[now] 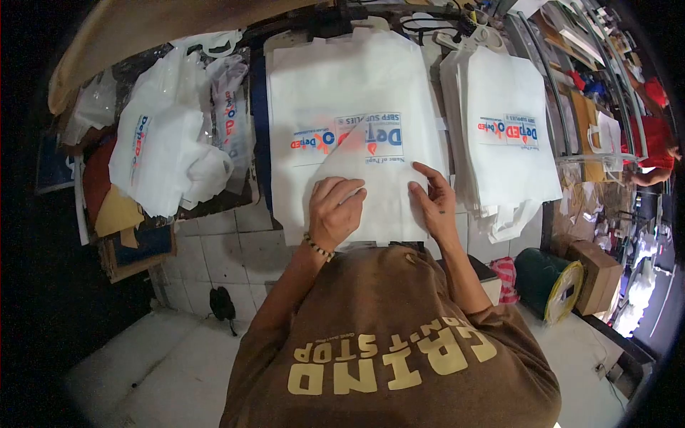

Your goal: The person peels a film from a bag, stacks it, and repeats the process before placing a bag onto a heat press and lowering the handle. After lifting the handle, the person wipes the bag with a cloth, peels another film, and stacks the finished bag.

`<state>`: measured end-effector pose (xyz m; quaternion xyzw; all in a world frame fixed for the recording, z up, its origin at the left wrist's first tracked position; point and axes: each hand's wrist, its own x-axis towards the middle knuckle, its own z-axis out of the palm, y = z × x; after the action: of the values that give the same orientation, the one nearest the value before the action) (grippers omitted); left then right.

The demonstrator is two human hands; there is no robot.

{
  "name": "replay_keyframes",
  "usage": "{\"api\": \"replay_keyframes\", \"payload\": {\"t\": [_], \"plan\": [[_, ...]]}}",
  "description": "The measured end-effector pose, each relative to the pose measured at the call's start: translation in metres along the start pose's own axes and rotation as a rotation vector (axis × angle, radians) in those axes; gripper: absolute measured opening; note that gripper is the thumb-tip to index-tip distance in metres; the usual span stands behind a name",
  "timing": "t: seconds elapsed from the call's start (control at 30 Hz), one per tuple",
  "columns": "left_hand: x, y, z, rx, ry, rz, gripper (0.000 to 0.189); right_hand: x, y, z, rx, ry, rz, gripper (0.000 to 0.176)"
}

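Observation:
A white fabric bag (328, 78) with blue and red print lies on a pile in front of me. My left hand (337, 212) is closed over its lower middle, fingers curled and pinching the white fabric. From that hand a diagonal fold runs up across the print, with part of the lettering showing on the turned side. Near the bag's lower right edge rests my right hand (434, 203), its thumb and forefinger apart and touching the surface.
To the right is a stack of similar printed bags (499, 93), handles hanging over the table edge. Crumpled white bags (164, 143) and clear plastic lie at the left. A green roll (539, 282) and a cardboard box (596, 274) stand lower right. Scissors (485, 37) lie at the back.

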<state>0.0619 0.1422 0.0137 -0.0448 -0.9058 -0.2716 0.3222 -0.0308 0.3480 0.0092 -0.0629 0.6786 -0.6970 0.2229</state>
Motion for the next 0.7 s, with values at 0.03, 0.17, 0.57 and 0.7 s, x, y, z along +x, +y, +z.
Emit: {"api": "replay_keyframes", "payload": {"t": [0.03,0.17,0.57,0.7], "plan": [[0.0,0.002,0.0,-0.002,-0.001,0.002,0.008,0.0,0.0,0.0,0.0,0.003,0.0,0.038],[0.0,0.009,-0.001,-0.073,-0.048,0.01,0.008,0.001,0.002,0.001,-0.019,0.01,-0.078,0.038],[-0.001,0.025,-0.006,-0.254,-0.178,0.043,0.014,0.002,0.002,0.0,-0.001,-0.001,-0.047,0.039],[-0.003,0.032,-0.012,-0.404,-0.295,0.002,0.011,0.003,0.005,-0.002,-0.053,0.002,-0.084,0.038]]}}
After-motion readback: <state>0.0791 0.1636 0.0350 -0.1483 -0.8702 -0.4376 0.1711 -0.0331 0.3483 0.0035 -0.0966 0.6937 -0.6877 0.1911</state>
